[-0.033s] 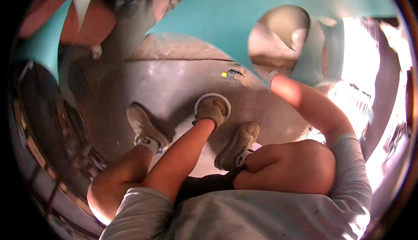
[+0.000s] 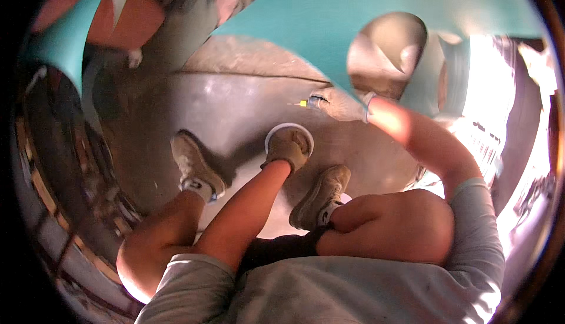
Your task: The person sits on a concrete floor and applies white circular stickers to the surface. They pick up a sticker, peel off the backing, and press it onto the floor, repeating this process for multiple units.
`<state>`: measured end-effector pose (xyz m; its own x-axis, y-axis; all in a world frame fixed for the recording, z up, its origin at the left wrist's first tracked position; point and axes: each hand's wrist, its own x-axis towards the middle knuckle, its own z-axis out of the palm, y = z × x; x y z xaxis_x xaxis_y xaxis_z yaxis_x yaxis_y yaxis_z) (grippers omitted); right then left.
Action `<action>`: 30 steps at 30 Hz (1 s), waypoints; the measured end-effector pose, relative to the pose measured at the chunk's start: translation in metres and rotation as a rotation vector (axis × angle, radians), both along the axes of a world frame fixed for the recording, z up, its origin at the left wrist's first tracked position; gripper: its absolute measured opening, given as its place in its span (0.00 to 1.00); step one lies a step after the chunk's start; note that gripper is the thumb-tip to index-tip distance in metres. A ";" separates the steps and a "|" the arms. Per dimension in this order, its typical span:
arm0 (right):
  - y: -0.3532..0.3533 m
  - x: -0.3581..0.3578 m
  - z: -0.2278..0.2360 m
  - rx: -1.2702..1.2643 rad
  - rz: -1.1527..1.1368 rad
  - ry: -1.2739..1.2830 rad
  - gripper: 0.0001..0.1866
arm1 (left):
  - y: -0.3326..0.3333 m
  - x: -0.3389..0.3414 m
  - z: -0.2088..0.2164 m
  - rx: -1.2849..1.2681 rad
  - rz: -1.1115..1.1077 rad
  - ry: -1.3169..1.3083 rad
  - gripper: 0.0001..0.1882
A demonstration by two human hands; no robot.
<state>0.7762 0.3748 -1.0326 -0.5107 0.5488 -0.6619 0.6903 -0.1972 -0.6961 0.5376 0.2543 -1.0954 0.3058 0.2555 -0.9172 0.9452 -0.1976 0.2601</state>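
Note:
My left hand (image 2: pixel 288 153), in a brownish glove, reaches down between my shoes. It is closed on a round thing with a white rim (image 2: pixel 289 126); what lies inside is hidden by the hand. My right hand (image 2: pixel 341 104), in a pale glove with a blue-edged cuff, is beside the lower edge of a large teal panel (image 2: pixel 312 24). Its fingers are closed round a small dark tool with a yellow end piece (image 2: pixel 303 103) and a thin tip pointing left. The tool's exact kind cannot be made out. An oval opening (image 2: pixel 385 53) pierces the panel above this hand.
My shoes (image 2: pixel 197 162) stand on a smooth grey floor (image 2: pixel 235 100) crossed by a dark seam. A narrower teal piece (image 2: pixel 65 53) hangs at the upper left. Cluttered objects line the left edge. Bright light floods a white slotted crate-like thing (image 2: pixel 479 139) at the right.
My right hand has come out from behind the teal panel's edge, so more of the glove shows. The panel sits slightly farther right in view. My left hand stays nearly in place.

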 end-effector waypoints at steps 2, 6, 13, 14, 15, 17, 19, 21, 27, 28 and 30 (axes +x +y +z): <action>0.023 -0.025 0.021 0.118 0.298 0.010 0.17 | -0.012 -0.006 -0.010 -0.005 0.161 -0.147 0.37; 0.045 -0.107 0.043 0.188 0.708 -0.133 0.22 | -0.034 -0.023 -0.045 0.057 0.601 -0.317 0.29; 0.036 -0.217 -0.003 0.244 0.961 -0.181 0.25 | -0.013 -0.016 -0.040 0.233 0.765 -0.198 0.28; 0.037 -0.226 -0.005 0.156 0.910 -0.260 0.26 | -0.013 -0.017 -0.035 0.197 0.781 -0.183 0.28; 0.035 -0.243 -0.009 0.182 0.969 -0.229 0.25 | -0.013 -0.025 -0.029 0.172 0.816 -0.144 0.28; 0.027 -0.249 -0.019 0.194 1.038 -0.220 0.23 | -0.007 -0.023 -0.012 0.094 0.899 -0.161 0.28; 0.020 -0.263 -0.032 0.201 1.122 -0.180 0.20 | -0.012 -0.027 -0.016 0.043 0.962 -0.141 0.28; 0.013 -0.273 -0.041 0.228 1.241 -0.156 0.17 | -0.022 -0.022 -0.022 0.204 0.976 -0.144 0.28; 0.002 -0.298 -0.041 0.326 1.583 -0.112 0.14 | -0.029 -0.018 -0.031 0.146 0.922 -0.090 0.38; 0.000 -0.301 -0.035 0.349 1.625 -0.117 0.14 | -0.028 -0.019 -0.028 0.147 0.951 -0.081 0.37; -0.003 -0.302 -0.030 0.371 1.647 -0.146 0.13 | -0.024 -0.022 -0.025 0.106 0.976 -0.063 0.36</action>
